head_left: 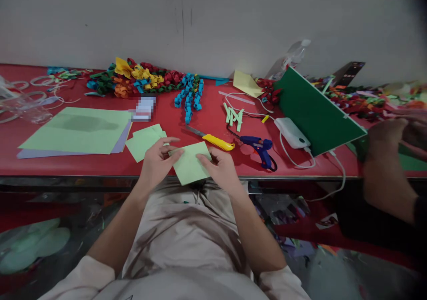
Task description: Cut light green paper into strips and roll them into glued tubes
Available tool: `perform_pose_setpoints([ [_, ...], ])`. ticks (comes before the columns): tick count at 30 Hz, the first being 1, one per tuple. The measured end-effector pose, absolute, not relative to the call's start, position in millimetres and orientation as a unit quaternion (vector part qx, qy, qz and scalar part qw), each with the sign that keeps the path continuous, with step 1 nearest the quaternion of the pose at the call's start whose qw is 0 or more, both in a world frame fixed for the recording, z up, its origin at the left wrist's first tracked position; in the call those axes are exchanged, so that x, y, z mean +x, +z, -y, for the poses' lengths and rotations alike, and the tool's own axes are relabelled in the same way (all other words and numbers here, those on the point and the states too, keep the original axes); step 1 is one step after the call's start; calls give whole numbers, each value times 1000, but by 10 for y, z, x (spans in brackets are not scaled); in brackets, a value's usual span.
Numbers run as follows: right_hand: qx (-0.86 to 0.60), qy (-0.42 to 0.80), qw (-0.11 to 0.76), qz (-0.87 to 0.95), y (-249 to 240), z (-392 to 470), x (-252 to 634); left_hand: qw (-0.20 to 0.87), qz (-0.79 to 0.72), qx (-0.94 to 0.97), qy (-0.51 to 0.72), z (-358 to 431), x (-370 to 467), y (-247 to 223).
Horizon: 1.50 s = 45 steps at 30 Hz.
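Note:
A pale green paper square is held between my two hands at the table's front edge. My left hand pinches its upper left corner between thumb and fingers. On the right side, my right hand grips the sheet with the thumb on top and the fingers behind. More green squares lie on the table just beyond my left hand. A yellow utility knife with its blade out rests beyond the paper, and a blue glue gun lies to the right of my right hand.
Large green sheets lie at the left. Curled paper garlands and green strips are farther back. A green board leans beside a white power bank with cables. Another person's hand is at the right.

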State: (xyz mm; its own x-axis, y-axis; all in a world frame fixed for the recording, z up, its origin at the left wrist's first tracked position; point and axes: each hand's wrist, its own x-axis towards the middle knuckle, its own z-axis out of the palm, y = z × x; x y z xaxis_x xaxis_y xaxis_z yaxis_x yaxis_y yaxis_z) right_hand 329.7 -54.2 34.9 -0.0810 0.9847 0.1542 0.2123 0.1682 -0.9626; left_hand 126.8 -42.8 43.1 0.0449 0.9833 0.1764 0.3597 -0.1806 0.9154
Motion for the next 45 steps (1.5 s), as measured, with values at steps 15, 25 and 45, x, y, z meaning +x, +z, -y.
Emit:
perform_pose_setpoints([
  [15,-415,494,426,634,240,381,3553,459,-486,636,386,302,1279,341],
  [25,-441,467,441,627,164,383,3492,485,-521,552,434,216,1366,196],
  [45,-466,508,442,574,127,374,3427,489,-533,532,440,225,1376,171],
])
